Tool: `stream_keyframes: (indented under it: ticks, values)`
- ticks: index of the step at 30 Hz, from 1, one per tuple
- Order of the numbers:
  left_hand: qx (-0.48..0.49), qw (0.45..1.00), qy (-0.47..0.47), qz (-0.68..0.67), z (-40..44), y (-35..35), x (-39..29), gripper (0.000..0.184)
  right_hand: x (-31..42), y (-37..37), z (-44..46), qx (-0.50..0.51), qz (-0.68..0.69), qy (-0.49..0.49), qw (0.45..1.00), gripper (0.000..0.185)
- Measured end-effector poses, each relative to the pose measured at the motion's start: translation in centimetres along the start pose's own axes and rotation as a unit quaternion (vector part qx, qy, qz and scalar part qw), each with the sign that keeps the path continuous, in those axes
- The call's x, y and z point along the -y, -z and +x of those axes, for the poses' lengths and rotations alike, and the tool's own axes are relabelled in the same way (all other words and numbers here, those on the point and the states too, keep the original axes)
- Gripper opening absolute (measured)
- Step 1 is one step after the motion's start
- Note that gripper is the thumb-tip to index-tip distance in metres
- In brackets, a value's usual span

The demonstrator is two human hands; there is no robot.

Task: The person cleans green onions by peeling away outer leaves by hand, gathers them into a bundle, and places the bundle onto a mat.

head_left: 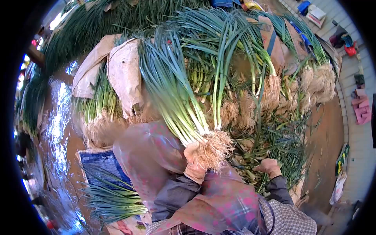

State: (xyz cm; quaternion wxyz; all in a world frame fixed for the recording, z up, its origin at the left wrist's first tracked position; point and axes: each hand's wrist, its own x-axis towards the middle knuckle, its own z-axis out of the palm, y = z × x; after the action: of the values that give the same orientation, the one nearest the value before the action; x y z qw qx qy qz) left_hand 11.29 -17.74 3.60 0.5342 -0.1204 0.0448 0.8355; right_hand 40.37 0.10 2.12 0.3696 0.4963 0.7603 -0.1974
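Observation:
My left hand (194, 161) is wrapped round the root end of a bunch of green onions (188, 121). Their pale roots (213, 152) fan out beside the fingers, and the long green leaves point up and away, over my lap. Off to the right, my right hand (270, 167) is low over a heap of loose trimmed leaves (282, 137). Its fingers are curled in, and whatever they may hold is hidden. A stained plastic apron (149, 145) with pink spots covers my legs.
More onion bunches (270, 90) lie in a row ahead, partly under brown sacking (125, 72). At lower left, a finished-looking bundle of onions (113, 199) rests beside a blue mat (102, 168). Wet floor (60, 129) shines on the left; bags and cloths (361, 105) lie along the right.

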Motion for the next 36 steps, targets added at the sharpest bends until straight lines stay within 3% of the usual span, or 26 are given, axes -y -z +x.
stream_keyframes:
  ticks: [1, 2, 4, 5, 7, 9, 11, 13, 14, 15, 16, 17, 19, 21, 22, 23, 24, 26, 27, 29, 31, 32, 34, 36]
  values:
    - [-0.009, 1.000, -0.001, 0.008, -0.2, 0.0, 0.0, 0.037, 2.2, 2.7, -1.3, 0.032, -0.135, -0.014, 0.990, 0.073]
    - [-0.018, 1.000, -0.013, 0.009, 0.1, 2.3, 0.1, 0.038, 3.5, 4.6, -1.4, -0.038, 0.128, 0.148, 0.980, 0.075]
    - [0.007, 0.999, 0.030, -0.030, -0.2, 1.6, 0.0, 0.048, 9.0, 9.6, -2.9, -0.088, 0.399, 0.305, 0.860, 0.075]
    - [0.033, 0.995, 0.073, -0.066, -0.3, 0.7, -0.1, 0.060, 13.1, 12.1, -3.7, -0.073, 0.419, 0.318, 0.847, 0.073]
    - [0.033, 0.996, 0.062, -0.053, -0.7, -1.2, -0.2, 0.063, 16.6, 13.5, -1.0, 0.031, 0.396, 0.413, 0.819, 0.061]
    - [0.033, 0.998, 0.038, -0.045, -0.9, -1.8, -0.4, 0.058, 20.1, 13.9, 0.6, 0.126, 0.388, 0.423, 0.809, 0.048]
    - [-0.006, 0.999, 0.021, -0.044, -1.2, 1.1, -1.4, 0.053, 20.6, 14.2, 0.7, 0.110, 0.356, 0.484, 0.792, 0.043]
    - [0.035, 0.999, 0.013, 0.011, -1.2, 1.3, -1.8, 0.047, 20.6, 15.6, -0.4, 0.116, 0.308, 0.343, 0.880, 0.031]
    - [0.010, 0.999, 0.047, 0.019, -1.3, 1.3, -1.8, 0.047, 19.9, 14.2, 1.0, 0.032, 0.277, 0.382, 0.881, 0.029]
    - [-0.023, 0.996, 0.065, 0.052, -0.9, 1.4, -1.3, 0.044, 19.5, 12.4, 2.2, 0.035, 0.274, 0.379, 0.883, 0.029]
    - [-0.026, 0.995, 0.069, 0.060, -0.7, 0.7, -0.9, 0.046, 18.9, 10.4, 3.1, -0.182, 0.124, 0.424, 0.878, 0.025]
    - [-0.031, 0.994, 0.075, 0.070, -0.8, 0.0, -0.7, 0.049, 18.5, 9.1, 3.4, -0.384, -0.035, 0.440, 0.811, 0.022]
    - [-0.014, 0.992, 0.078, 0.094, -0.9, 1.0, -0.6, 0.051, 19.4, 9.8, -0.9, -0.319, 0.053, 0.487, 0.811, 0.014]
    - [0.038, 0.999, 0.004, 0.007, -1.0, 1.7, -0.5, 0.054, 18.3, 11.2, -3.2, -0.361, -0.014, 0.585, 0.726, 0.014]
    - [0.048, 0.999, 0.021, 0.013, -1.2, -1.4, -0.7, 0.058, 16.9, 11.3, -3.8, -0.173, 0.321, 0.577, 0.731, 0.018]
    - [0.049, 0.999, 0.018, 0.013, -1.1, -1.2, -0.6, 0.058, 15.6, 11.4, -4.5, -0.023, 0.649, 0.513, 0.562, 0.023]
    - [0.041, 0.998, 0.030, -0.029, -1.1, -0.9, -0.5, 0.059, 14.6, 13.1, -5.1, -0.097, 0.668, 0.516, 0.527, 0.031]
    - [0.044, 0.991, 0.065, -0.106, -1.0, -0.9, -0.1, 0.062, 13.3, 14.3, -4.0, -0.261, 0.567, 0.304, 0.720, 0.043]
    - [0.061, 0.990, 0.056, -0.110, -1.0, -1.1, 0.0, 0.062, 15.5, 16.3, -5.2, -0.246, 0.555, 0.229, 0.761, 0.049]
    - [0.048, 0.996, 0.022, -0.077, -1.4, -2.1, 0.1, 0.063, 17.2, 14.7, -2.2, -0.131, 0.532, 0.345, 0.762, 0.062]
    - [0.017, 0.999, -0.014, -0.028, -1.8, -1.4, 0.3, 0.058, 19.9, 13.1, -1.1, 0.062, 0.525, 0.430, 0.732, 0.082]
    - [0.031, 0.999, -0.008, -0.030, -1.7, -1.0, 0.0, 0.062, 20.7, 12.9, -1.8, 0.145, 0.554, 0.412, 0.709, 0.086]
    - [0.065, 0.997, -0.010, -0.044, -1.6, -0.7, -0.3, 0.074, 21.1, 11.9, -0.5, 0.116, 0.531, 0.420, 0.727, 0.073]
    - [0.077, 0.996, -0.011, -0.043, -1.4, -0.1, -0.6, 0.073, 21.1, 11.7, -0.4, 0.111, 0.528, 0.414, 0.733, 0.063]
